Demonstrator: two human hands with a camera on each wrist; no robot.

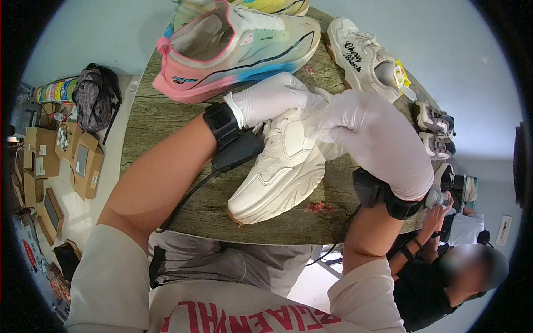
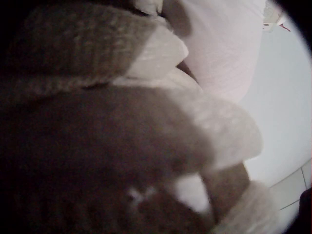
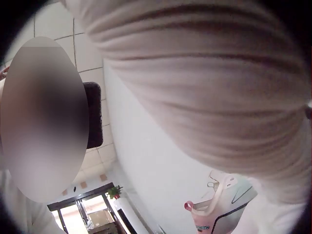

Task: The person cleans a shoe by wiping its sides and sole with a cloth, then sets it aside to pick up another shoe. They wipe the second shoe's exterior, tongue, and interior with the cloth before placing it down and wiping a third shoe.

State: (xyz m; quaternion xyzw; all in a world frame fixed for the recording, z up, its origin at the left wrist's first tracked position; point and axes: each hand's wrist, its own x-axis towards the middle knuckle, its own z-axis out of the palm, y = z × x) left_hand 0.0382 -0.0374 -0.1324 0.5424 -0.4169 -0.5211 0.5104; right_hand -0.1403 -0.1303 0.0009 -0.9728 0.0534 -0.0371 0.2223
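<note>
A cream chunky-soled sneaker (image 1: 288, 150) is tilted over the table, its toe pointing toward the person's body. My left hand (image 1: 280, 100), in a white glove, grips its upper from the far left side, close to the laces. At the heel and collar end, my right hand (image 1: 375, 133), gloved too, holds the shoe with bent fingers. Both hands hide much of the collar. Blurred pale woven bands (image 2: 214, 122) fill the left wrist view at close range, with the right glove (image 2: 222, 44) behind them. Glove folds (image 3: 204, 83) cover most of the right wrist view.
A large pastel sneaker (image 1: 244, 50) stands at the back of the wooden table (image 1: 161, 144). A white sneaker with black lettering (image 1: 361, 55) is at the back right, and more shoes (image 1: 436, 130) line the right edge. Another person (image 1: 427, 283) sits at right; cardboard boxes (image 1: 41, 150) lie left.
</note>
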